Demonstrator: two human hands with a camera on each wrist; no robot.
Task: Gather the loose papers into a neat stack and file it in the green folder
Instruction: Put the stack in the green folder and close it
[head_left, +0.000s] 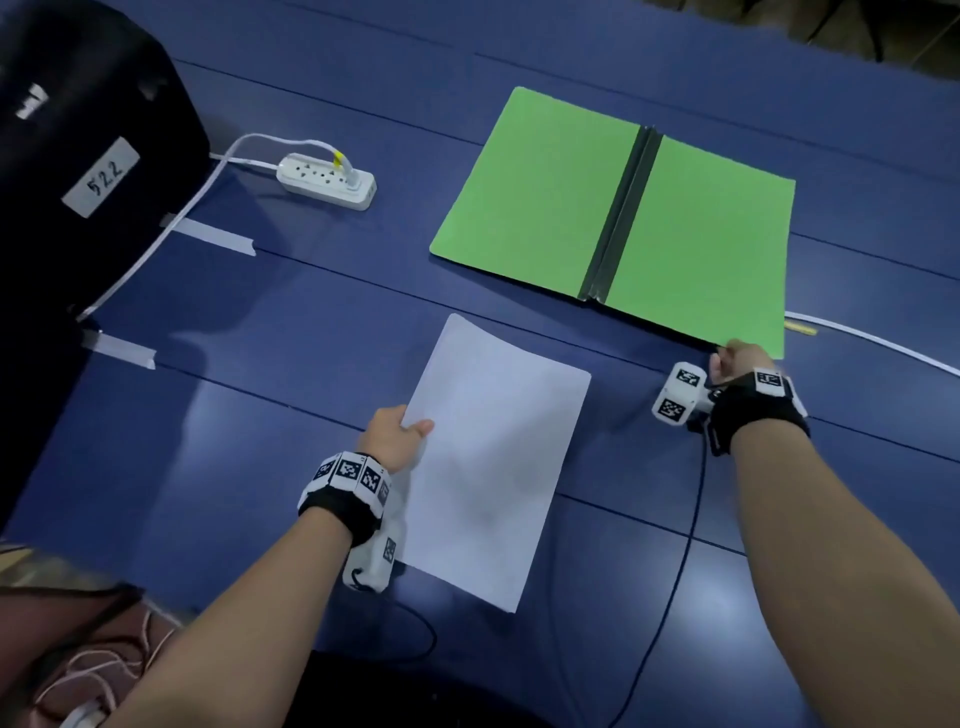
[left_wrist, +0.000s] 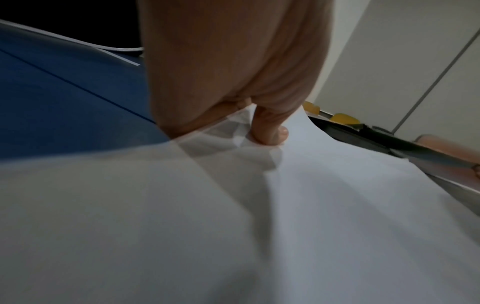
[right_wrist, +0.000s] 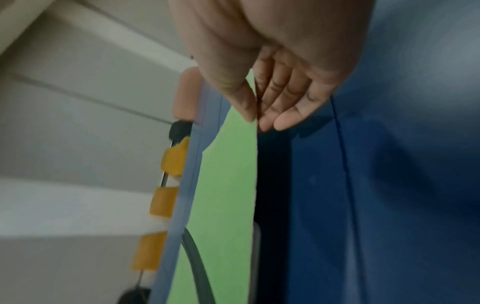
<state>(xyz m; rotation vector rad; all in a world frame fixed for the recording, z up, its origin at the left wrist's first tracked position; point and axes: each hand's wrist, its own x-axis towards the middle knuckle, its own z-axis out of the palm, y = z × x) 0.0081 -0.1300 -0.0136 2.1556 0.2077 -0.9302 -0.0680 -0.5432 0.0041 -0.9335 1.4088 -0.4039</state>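
Left hand (head_left: 396, 435) pinches the white paper stack (head_left: 483, 462); right hand (head_left: 740, 359) pinches the open green card folder (head_left: 613, 218); left of the folder, a black case's label (head_left: 101, 176) reads "522".

Blue table (head_left: 322, 322) with thin dark seams. White power strip (head_left: 327, 179) at far left, white cord (head_left: 171, 228) taped down. Black case (head_left: 78, 156) labelled 522 beside it. Pale wall panels (right_wrist: 64, 123) behind. Dim light.

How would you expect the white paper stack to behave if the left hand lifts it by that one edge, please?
The paper stack will probably flop: it already buckles around the left hand, whose thumb dents it. It looks thin, so likely light. Loose sheets may fan apart, though I cannot count them.
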